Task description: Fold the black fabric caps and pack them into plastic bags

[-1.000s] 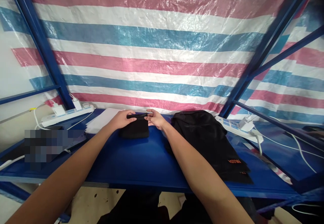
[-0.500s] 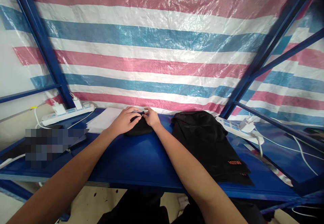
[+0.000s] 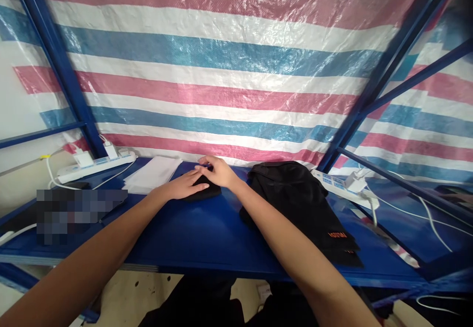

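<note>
Left hand (image 3: 183, 185) has flattened, grip released, half-hiding the black bundle (image 3: 206, 193); whether the right hand (image 3: 220, 172) grips, I cannot tell.

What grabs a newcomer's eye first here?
Probably the shiny red, white and blue striped sheet filling the background. Next, low centre, the left hand rests on a small black cloth bundle, the right hand close against it. Right of them, a larger black cloth with orange lettering lies on the blue tabletop.

On the blue desk (image 3: 192, 233) are laid white paper sheets (image 3: 151, 173), a small black cloth bundle (image 3: 209, 192), orange-lettered black clothing (image 3: 291, 204) and white power strips (image 3: 94, 168).
</note>
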Tool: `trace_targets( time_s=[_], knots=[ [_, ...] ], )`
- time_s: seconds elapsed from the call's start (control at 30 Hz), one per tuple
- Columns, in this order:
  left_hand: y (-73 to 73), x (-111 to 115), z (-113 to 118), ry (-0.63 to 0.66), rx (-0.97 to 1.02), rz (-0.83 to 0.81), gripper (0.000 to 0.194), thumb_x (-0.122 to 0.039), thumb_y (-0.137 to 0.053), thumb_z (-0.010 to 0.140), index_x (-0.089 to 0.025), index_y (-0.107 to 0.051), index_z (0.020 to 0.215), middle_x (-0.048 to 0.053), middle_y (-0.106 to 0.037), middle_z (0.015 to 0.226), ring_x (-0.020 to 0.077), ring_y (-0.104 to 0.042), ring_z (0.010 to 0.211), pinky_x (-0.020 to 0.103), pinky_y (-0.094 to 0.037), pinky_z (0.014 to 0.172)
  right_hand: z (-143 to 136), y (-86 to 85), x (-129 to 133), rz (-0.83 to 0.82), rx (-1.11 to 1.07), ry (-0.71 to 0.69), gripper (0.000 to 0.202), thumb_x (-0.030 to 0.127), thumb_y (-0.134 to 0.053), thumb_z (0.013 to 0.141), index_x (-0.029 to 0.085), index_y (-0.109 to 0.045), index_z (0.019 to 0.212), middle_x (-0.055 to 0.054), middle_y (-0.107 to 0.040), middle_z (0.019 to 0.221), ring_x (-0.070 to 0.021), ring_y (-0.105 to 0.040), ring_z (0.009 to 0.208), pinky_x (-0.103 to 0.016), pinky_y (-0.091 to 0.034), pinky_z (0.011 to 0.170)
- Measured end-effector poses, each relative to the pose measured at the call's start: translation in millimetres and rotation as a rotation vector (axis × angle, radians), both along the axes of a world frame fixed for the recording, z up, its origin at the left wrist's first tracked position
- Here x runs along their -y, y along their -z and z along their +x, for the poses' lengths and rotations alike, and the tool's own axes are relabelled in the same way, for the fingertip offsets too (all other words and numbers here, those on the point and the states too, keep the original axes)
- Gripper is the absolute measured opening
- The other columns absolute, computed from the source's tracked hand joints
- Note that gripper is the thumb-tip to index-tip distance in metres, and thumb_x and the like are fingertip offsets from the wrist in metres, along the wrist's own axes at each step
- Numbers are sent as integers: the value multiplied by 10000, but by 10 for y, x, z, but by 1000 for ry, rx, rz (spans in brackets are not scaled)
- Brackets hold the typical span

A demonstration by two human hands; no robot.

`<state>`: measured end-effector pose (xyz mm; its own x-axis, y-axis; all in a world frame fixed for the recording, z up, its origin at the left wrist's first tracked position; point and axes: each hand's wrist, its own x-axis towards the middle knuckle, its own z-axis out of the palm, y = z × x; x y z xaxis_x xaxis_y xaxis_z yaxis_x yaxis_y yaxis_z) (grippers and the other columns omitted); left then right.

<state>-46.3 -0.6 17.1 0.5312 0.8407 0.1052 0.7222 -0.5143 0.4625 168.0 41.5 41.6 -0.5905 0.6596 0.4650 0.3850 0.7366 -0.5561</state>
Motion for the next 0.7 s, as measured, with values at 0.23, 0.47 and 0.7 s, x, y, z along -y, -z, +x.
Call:
trace_targets(
  time_s=[0.23,0.47,0.7],
  knots=[
    [-18,29,132,88,118,-11,824,-714,-562,1037,-283,-356,1708,137,-435,1732,358,-483,1565,489,-413,1274,516,121,161,-277,333,-119,1355,779,-910,720,378,-185,1793,-64,-147,1872,-383,-94,1734,-567,-190,1393],
    [-13,37,9,55,62,-105,922,-785,-675,944,-365,-395,1715,88,-243,1835,396,-313,1664,527,-334,1327,644,263,78,-296,386,-70,1401,805,-921,668,309,-244,1789,-114,-180,1859,-383,-89,1734,-568,-114,1408],
    [-109,50,-103,58,1,-164,1159,-785,-803,825,-400,-264,1777,77,-231,1854,435,-291,1674,556,-303,1339,619,196,39,-322,437,-55,1411,783,-961,612,376,-276,1776,-68,-167,1867,-423,35,1730,-640,-70,1395]
  ],
)
